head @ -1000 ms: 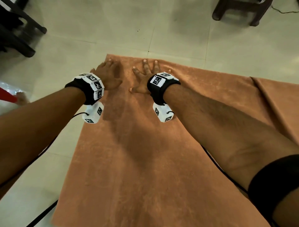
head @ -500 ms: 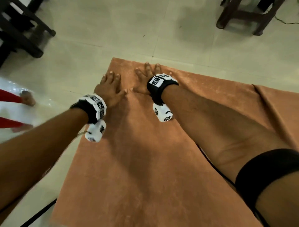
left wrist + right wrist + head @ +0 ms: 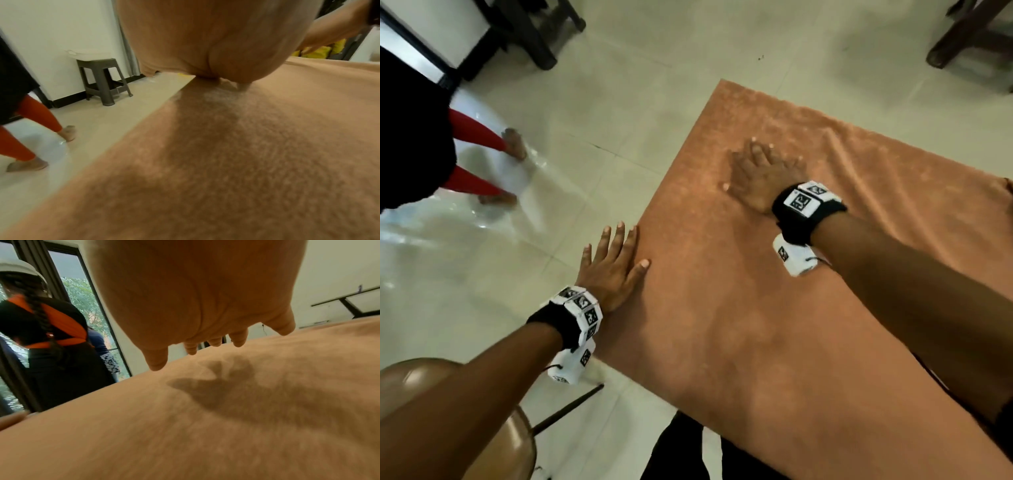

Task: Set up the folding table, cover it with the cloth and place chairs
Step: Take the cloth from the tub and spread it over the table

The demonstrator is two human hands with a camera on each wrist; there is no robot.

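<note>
An orange-brown cloth (image 3: 739, 308) lies spread over the table top and hides it fully. My left hand (image 3: 613, 263) lies flat with straight fingers at the cloth's left edge, the outer fingers reaching past it over the floor. My right hand (image 3: 760, 174) is flat with spread fingers over the cloth near the far left corner. In the right wrist view the right hand (image 3: 205, 340) hovers just above the cloth (image 3: 226, 418) and casts a shadow. In the left wrist view the left hand (image 3: 216, 53) touches the cloth (image 3: 236, 162) at its fingertips.
A brown chair (image 3: 424, 380) stands at my lower left beside the table. Another person in red leggings (image 3: 472, 137) walks on the tiled floor to the left. A dark stool (image 3: 969, 37) stands far right, dark furniture legs (image 3: 534, 37) far left. A grey stool (image 3: 102, 79) stands by the wall.
My left hand has slid back toward me along the cloth's left edge. My right hand has drawn back from the far edge. The view has turned left; the brown chair has come into sight.
</note>
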